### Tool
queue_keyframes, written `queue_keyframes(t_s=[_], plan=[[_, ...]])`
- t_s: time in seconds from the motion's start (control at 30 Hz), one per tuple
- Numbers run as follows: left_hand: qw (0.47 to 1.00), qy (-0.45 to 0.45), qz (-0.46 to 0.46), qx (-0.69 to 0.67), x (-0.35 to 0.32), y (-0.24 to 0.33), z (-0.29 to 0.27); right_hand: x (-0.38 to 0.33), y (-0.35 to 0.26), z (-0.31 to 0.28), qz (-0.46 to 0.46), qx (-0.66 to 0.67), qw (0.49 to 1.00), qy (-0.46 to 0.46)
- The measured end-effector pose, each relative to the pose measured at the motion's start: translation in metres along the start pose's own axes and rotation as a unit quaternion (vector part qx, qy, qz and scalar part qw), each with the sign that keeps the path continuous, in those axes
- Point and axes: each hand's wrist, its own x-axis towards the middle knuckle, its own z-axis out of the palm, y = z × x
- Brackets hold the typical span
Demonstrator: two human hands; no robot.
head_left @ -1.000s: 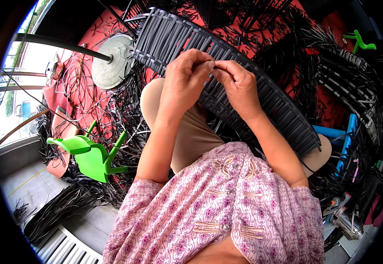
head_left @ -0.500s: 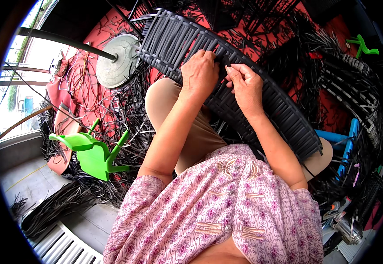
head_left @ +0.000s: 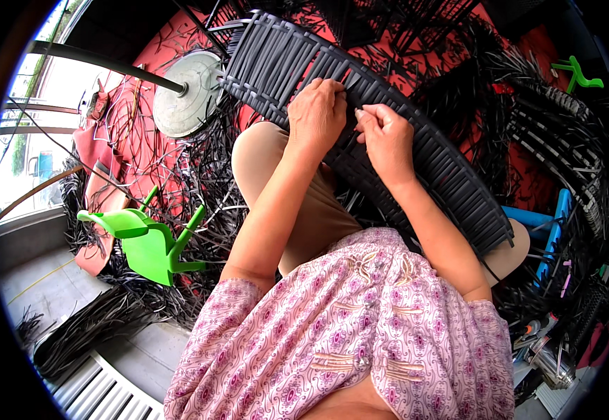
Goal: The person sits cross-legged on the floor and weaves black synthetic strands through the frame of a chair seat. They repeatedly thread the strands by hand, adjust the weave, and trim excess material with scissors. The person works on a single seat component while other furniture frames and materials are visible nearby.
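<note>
Across my lap lies a long, curved black woven panel, its frame wrapped crosswise with flat plastic strips. Over its middle, my left hand is closed, knuckles up, with fingers curled down against the weave; whatever is in its fingertips is hidden. Just to the right, my right hand pinches thumb against forefinger on what looks like a thin black strip, mostly lost against the dark panel. A small gap separates the two hands. Red shows through openings in the weave beyond my left hand.
Loose black strips cover much of the red floor. At left stand a bright green plastic chair and a round grey base with a pole. A bundle of black strips lies lower left. Blue tubing and tools are at right.
My right hand has shifted slightly left, its fingers now more curled. My left hand stays nearly in place over the panel, which has hardly moved.
</note>
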Motion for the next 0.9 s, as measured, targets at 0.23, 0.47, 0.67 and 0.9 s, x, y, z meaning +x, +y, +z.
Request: queue_keyframes(t_s=[0.23,0.47,0.67,0.9], plan=[[1.0,-0.002,-0.004,-0.027,0.001,-0.005,0.008,0.029,0.01,0.0,0.001,-0.12,0.993,-0.017],[0.997,-0.035,-0.023,-0.061,0.003,-0.001,-0.001,0.034,-0.006,0.003,-0.009,-0.229,0.972,-0.042],[0.971,-0.114,-0.122,-0.171,0.016,-0.011,-0.012,0.035,-0.01,0.006,-0.077,-0.319,0.944,-0.043],[0.935,-0.024,-0.158,-0.317,0.012,-0.009,-0.027,0.006,-0.026,0.007,-0.164,-0.353,0.921,-0.019]])
